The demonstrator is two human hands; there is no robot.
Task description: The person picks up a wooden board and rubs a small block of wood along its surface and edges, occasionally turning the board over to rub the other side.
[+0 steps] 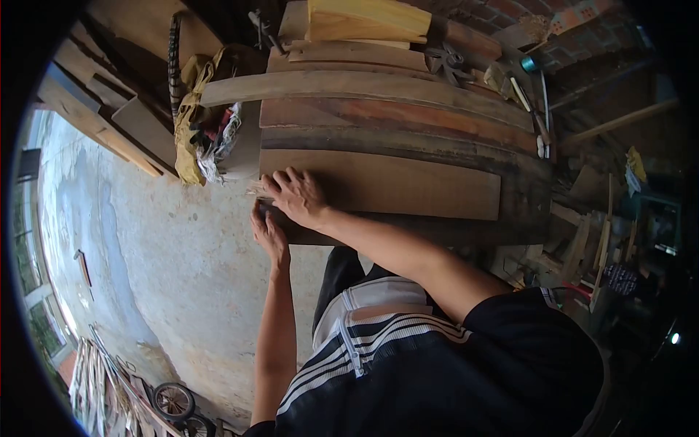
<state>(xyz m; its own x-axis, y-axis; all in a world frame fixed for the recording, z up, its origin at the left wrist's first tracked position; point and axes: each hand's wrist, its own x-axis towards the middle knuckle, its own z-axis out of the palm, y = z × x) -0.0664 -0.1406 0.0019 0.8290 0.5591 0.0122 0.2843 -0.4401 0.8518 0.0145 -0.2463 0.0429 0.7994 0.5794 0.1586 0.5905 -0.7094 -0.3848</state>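
A long brown wooden board (408, 183) lies across the near part of the workbench. My right hand (298, 199) rests on the board's left end, palm down with its fingers spread. Just below it, my left hand (271, 237) is at the bench's left edge, its fingers bent around something small that I cannot make out. Pale, ragged wood fibres or shavings (256, 189) stick out at the board's end beside both hands. The board's lower left corner is hidden by my hands.
Behind the board lie a reddish plank (378, 116), a curved plank (364, 84) and a yellow block (368, 20). A metal clamp-like tool (449, 64) and a teal spool (528, 64) sit at the back right. A yellow sack (191, 149) hangs left of the bench.
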